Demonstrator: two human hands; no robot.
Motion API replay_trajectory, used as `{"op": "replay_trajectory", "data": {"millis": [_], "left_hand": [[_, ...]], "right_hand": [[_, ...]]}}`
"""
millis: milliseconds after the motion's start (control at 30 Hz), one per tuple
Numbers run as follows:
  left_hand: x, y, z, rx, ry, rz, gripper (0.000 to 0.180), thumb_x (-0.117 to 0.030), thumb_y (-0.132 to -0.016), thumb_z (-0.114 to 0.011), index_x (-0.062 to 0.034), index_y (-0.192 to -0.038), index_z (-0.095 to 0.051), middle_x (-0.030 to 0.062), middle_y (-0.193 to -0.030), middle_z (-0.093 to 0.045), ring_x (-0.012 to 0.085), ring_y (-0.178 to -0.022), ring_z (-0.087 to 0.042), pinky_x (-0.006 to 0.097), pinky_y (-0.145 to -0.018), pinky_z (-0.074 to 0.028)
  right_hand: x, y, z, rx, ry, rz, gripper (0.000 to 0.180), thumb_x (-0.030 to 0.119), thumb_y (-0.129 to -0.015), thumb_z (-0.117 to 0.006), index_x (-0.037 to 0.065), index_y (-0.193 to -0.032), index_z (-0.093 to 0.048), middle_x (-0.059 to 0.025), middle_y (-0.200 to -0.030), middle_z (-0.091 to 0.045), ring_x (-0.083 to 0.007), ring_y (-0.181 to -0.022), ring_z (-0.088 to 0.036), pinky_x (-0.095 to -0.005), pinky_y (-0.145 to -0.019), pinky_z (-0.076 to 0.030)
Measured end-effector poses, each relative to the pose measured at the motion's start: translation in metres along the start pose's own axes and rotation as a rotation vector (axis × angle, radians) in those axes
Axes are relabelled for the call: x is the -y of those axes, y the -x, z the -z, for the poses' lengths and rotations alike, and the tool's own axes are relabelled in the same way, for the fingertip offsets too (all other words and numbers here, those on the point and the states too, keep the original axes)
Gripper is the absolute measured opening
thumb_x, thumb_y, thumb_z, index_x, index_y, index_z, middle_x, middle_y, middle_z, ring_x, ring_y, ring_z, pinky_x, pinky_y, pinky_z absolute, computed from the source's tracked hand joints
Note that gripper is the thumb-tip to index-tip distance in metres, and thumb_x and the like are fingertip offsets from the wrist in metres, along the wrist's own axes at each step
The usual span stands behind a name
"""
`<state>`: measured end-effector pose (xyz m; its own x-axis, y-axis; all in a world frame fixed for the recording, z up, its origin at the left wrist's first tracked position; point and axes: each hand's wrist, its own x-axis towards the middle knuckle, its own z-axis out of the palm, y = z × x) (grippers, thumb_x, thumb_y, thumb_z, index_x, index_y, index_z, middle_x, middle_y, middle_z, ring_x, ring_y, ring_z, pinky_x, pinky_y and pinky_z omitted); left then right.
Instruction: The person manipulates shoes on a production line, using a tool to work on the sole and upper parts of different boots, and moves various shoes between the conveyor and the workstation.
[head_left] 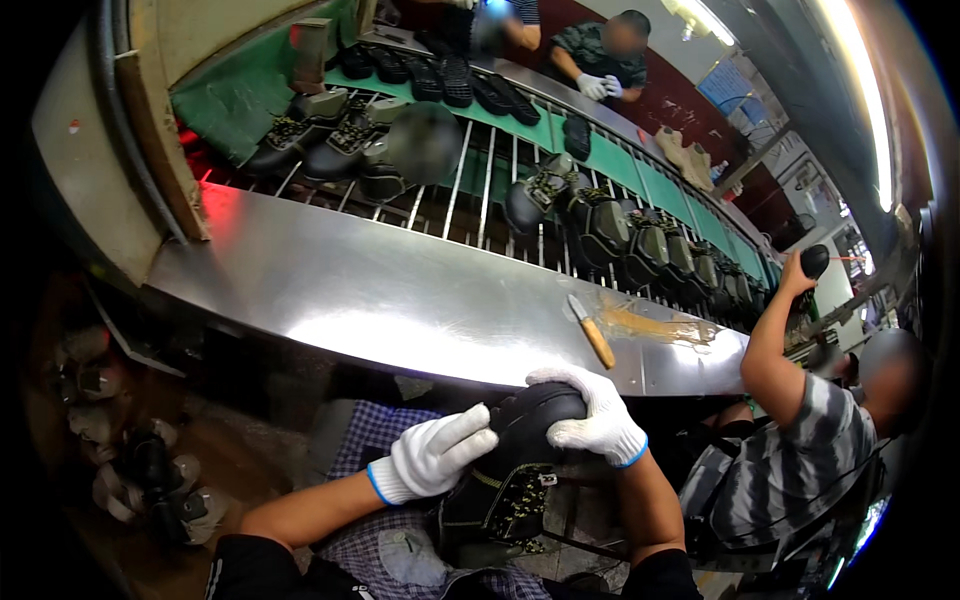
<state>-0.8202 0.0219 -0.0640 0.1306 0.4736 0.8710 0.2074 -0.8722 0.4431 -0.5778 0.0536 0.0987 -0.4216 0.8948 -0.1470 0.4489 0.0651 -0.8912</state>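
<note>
Below the steel table (400, 300), both gloved hands clamp the black boot (510, 470) on my lap: left hand (432, 455) fingers closed along its side, right hand (595, 420) over the toe, best kept firm.

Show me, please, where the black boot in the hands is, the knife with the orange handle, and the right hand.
black boot (505, 480): head view, on its laced side.
knife (598, 345): head view, on the orange handle.
right hand (600, 415): head view, on the back of the white glove.
</note>
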Motion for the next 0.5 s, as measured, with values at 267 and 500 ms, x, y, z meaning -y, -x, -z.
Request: {"op": "replay_trajectory", "data": {"millis": [267, 500], "left_hand": [[0.045, 0.014, -0.015, 0.094, 0.186, 0.356, 0.056, -0.004, -0.093, -0.073, -0.0161, -0.146, -0.062, 0.0203, -0.138, -0.069, 0.0364, -0.094, -0.079, 0.035, -0.070, -0.069], [0.009, -0.050, 0.010, 0.095, 0.406, 0.416, 0.034, -0.018, -0.107, -0.066, 0.0011, -0.136, -0.067, 0.0226, -0.120, -0.076, 0.0302, -0.100, -0.078, 0.037, -0.087, -0.064]], "right_hand": [[0.006, 0.008, -0.004, 0.037, 0.004, 0.004, 0.093, 0.052, -0.068, -0.100, -0.003, -0.136, -0.068, -0.0129, -0.131, -0.072, -0.0219, -0.122, -0.068, -0.0380, -0.108, -0.052], [0.007, -0.013, -0.004, 0.107, 0.091, -0.015, 0.091, 0.053, -0.068, -0.098, -0.002, -0.134, -0.068, -0.0130, -0.128, -0.073, -0.0218, -0.120, -0.068, -0.0380, -0.107, -0.052]]}}
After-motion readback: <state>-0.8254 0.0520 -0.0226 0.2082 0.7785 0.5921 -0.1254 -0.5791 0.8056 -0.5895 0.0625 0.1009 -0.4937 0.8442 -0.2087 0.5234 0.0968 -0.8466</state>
